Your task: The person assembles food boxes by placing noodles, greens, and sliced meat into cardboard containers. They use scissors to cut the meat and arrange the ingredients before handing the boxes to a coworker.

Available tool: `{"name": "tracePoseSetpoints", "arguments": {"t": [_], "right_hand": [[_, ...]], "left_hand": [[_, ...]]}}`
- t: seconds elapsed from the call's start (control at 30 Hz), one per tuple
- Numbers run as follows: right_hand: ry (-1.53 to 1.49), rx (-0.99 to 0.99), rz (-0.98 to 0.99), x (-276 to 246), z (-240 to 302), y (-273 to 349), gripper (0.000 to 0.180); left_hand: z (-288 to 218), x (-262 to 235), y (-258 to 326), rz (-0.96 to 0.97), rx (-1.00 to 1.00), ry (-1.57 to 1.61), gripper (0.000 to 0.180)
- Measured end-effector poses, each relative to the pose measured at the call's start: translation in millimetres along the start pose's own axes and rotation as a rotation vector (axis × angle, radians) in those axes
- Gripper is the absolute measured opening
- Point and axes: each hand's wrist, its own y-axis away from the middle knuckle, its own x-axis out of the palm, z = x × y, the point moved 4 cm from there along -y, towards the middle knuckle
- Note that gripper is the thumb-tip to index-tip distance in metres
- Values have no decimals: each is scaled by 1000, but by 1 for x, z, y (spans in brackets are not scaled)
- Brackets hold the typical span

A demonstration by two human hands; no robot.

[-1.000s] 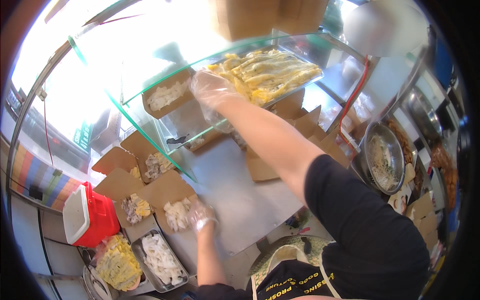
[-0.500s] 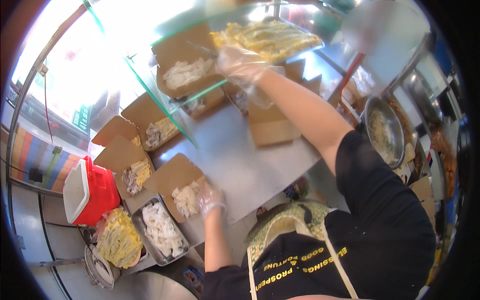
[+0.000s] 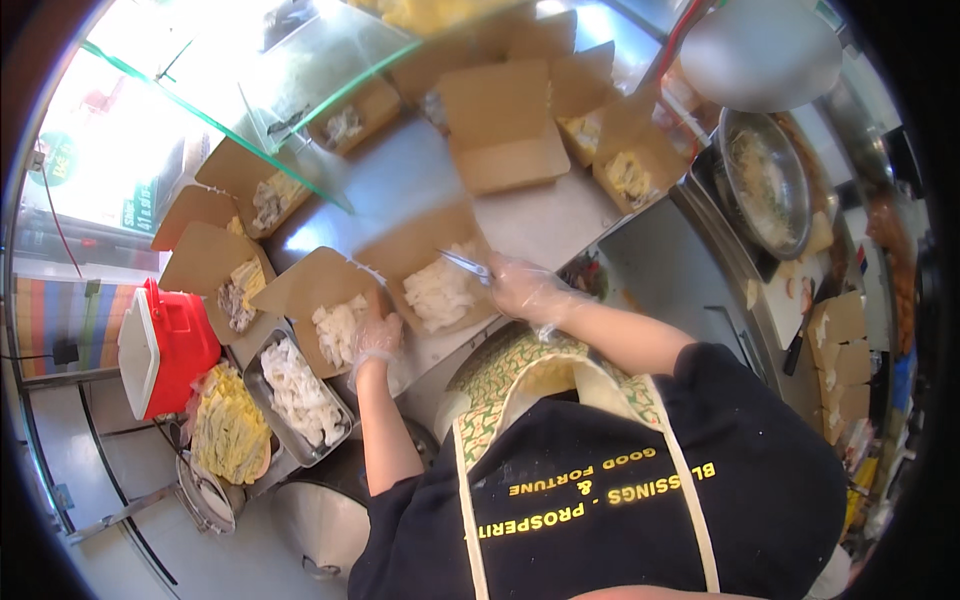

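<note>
My left hand (image 3: pixel 378 335), in a clear plastic glove, grips the side of an open brown cardboard box (image 3: pixel 308 283) with soft white cut rolls (image 3: pixel 338 328) inside. Beside it on the right stands a second open cardboard box (image 3: pixel 425 235), also holding white cut rolls (image 3: pixel 438 295). At that box's right edge is my gloved right hand (image 3: pixel 525 290), closed around a pair of scissors (image 3: pixel 465 264). Their blades point left over the box. Some fingertips of both hands are hidden.
A metal tray (image 3: pixel 340 430) of white rolls stands near left, beside yellow rolls (image 3: pixel 232 430) and a red cooler (image 3: pixel 185 345). More open boxes (image 3: pixel 505 125) line the counter's far side. A glass shelf edge (image 3: pixel 330 108) crosses above. A metal bowl (image 3: pixel 765 185) sits right.
My right hand has come down and back from the far shelf. The far box of white rolls now stands beside the left one. My left hand stays at its box; the view has shifted.
</note>
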Motion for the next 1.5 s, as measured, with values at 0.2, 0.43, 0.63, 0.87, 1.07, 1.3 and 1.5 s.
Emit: {"name": "tracePoseSetpoints", "arguments": {"t": [0.2,0.43,0.63,0.87,1.07,1.3,1.5], "right_hand": [[86,-8,88,5,-37,-3,26],[93,-204,-65,13,-53,-29,20],[-178,-128,-26,26,-61,4,25],[-445,-44,-78,7,-94,38,24],[-304,-10,-281,-43,-198,171,33],[-372,-76,-1073,-118,-301,475,44],[-562,437,-1260,-123,-385,702,26]], "left_hand": [[38,26,-28,-5,141,50,69],[59,50,-10,-37,260,-47,52],[-26,48,8,-243,417,-17,51],[-133,72,24,8,574,-245,48],[-220,129,84,227,823,-517,46],[-375,216,254,363,1077,-778,42],[-532,341,452,546,1430,-542,36]]}}
